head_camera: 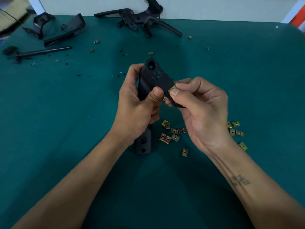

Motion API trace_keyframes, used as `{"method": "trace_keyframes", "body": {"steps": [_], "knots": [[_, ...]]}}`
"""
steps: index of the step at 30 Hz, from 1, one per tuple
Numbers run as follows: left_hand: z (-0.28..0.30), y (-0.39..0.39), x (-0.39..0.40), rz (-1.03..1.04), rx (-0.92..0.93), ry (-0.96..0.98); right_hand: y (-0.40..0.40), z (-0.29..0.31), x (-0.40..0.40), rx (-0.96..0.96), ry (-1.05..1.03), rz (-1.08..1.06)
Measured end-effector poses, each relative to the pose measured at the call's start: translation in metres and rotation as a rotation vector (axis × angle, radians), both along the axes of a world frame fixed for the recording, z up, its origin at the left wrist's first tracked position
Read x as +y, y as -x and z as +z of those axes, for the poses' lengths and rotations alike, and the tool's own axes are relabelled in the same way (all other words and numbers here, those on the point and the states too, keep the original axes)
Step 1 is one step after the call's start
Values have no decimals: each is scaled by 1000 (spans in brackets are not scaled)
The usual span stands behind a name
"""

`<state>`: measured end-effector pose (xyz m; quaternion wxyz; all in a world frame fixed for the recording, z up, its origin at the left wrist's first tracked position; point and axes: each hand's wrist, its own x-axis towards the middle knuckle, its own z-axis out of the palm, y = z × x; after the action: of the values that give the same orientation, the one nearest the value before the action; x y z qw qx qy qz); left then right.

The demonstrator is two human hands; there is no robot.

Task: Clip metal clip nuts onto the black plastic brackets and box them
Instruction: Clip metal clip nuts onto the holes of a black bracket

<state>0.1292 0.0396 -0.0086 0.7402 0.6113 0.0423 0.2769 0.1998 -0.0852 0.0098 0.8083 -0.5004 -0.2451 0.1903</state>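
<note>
**Clip nut meets bracket edge**

Both forearms reach in from the bottom; the right one carries a small tattoo point(240, 180) too blurred to read. Left hand point(137, 106) wraps the black bracket point(155, 78), thumb on its face, above the green counter point(66, 129). Right hand point(203, 109) pinches a clip nut point(173, 88) against the bracket's right edge. Loose nuts point(171, 133) lie on the counter just below the hands.

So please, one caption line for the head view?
Left hand holds a black bracket; right hand pinches a clip nut at its edge.
</note>
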Motion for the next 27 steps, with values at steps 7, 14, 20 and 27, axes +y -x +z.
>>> {"method": "trace_keyframes", "body": {"steps": [7, 14, 20, 27], "knots": [[0, 2, 1, 32, 47, 18, -4, -5, 7, -39, 46, -26], [-5, 6, -5, -23, 50, -24, -1, -17, -7, -184, 17, 7], [-8, 7, 3, 80, 131, -5, -10, -18, 11, -117, 119, -3], [-1, 6, 10, 54, 128, 162, -23, -16, -10, -114, 182, 31]]}}
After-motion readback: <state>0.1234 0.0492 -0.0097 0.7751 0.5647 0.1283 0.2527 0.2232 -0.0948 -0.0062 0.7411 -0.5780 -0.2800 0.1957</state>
